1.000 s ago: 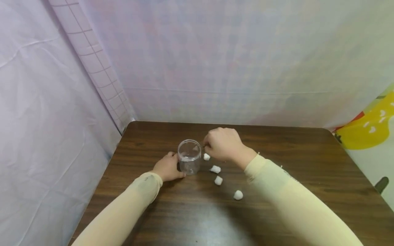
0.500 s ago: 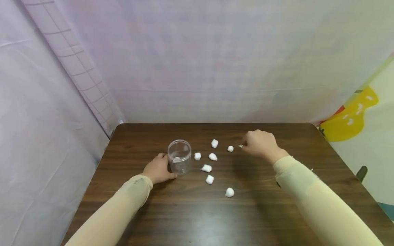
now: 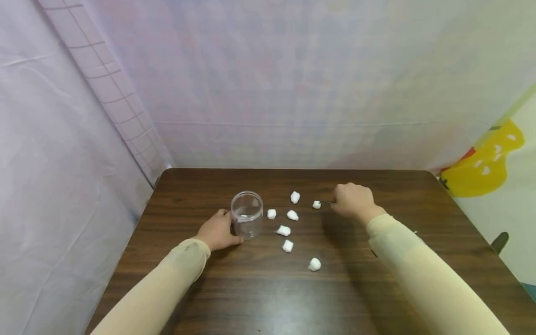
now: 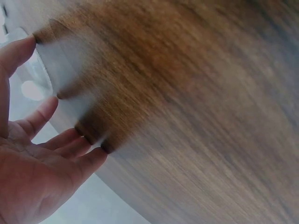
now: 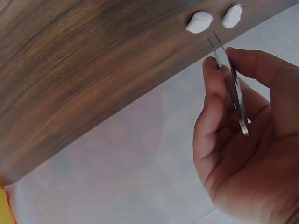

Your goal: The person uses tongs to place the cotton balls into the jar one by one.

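Note:
A clear jar (image 3: 247, 228) stands upright on the brown table (image 3: 234, 293). My left hand (image 3: 215, 230) rests beside it, thumb and fingertips at its lower left side; in the left wrist view the fingers are spread and nearly straight. My right hand (image 3: 351, 200) pinches metal tweezers (image 5: 233, 88) between thumb and fingers. Their thin tips, parted a little, reach the right side of a white cotton ball (image 3: 317, 204). The right wrist view puts two cotton balls, one of them this whiter lump (image 5: 200, 22), just beyond those tips.
Between the jar and my right hand lie several more cotton balls, such as one beside the jar (image 3: 271, 214), one at the back (image 3: 295, 197) and one nearest the front (image 3: 315, 264). A pale curtain (image 3: 284, 93) hangs along the table's far edge.
My right hand has moved from beside the jar to the right, uncovering more cotton balls, then slightly left so the tweezer tips meet the rightmost one. The left hand stays by the jar.

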Available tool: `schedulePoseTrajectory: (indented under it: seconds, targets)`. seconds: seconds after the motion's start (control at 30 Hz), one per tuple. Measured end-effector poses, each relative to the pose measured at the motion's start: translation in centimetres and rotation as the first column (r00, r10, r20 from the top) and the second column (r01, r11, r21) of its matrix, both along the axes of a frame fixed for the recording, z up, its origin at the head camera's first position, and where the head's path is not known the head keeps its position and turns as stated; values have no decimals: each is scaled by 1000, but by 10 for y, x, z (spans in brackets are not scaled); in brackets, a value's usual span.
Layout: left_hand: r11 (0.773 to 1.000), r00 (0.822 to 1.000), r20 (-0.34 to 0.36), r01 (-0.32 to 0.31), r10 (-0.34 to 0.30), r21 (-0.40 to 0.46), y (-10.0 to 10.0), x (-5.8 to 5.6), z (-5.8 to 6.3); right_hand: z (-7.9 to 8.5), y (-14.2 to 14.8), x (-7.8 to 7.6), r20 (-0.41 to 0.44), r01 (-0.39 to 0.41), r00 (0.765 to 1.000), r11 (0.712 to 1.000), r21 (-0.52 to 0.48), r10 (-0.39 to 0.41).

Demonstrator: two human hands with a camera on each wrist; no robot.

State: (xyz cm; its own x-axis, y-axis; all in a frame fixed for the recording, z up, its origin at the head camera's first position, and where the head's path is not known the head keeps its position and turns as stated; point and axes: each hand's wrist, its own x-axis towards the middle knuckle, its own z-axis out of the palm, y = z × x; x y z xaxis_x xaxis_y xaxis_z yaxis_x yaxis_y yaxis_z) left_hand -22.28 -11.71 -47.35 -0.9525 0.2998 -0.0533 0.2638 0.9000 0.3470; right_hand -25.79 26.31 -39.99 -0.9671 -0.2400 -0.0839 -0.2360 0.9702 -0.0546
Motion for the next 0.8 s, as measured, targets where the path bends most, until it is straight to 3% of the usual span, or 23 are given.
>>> schedulePoseTrajectory:
  seconds: [0.3,0.8]
  targets:
    - [1000,1000,5,3,-3,-3,4,-1,-4,-4,-6,-7,-18,33,999,999,9,-33]
    - [1000,1000,8,-6,6,3,6,0,-1,-1,-7,-8,1,48,999,999,10,-48]
